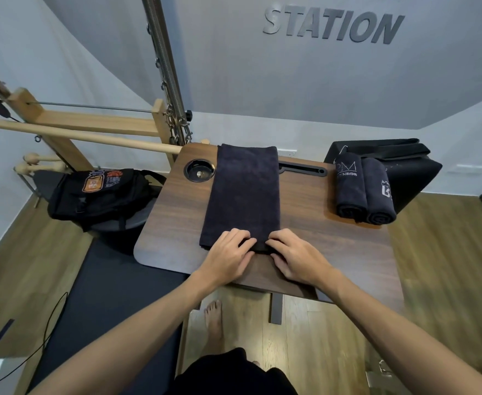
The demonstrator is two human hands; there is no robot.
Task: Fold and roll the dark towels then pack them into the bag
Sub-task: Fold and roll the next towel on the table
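A dark towel (244, 192) lies folded into a long strip down the middle of the wooden table (314, 243). Its near end is curled into the start of a roll. My left hand (228, 253) and my right hand (294, 256) both press on that near end, fingers gripping the curl. Two rolled dark towels (364, 189) with white lettering lie side by side at the table's right. A black backpack (100, 195) with orange patches sits to the left of the table, on dark equipment.
A round cup hole (199, 170) and a slot (302, 169) sit at the table's far edge. A black padded box (405, 166) stands behind the rolled towels. Wooden exercise bars and springs rise at the left. My bare foot (214, 323) is on the wooden floor below.
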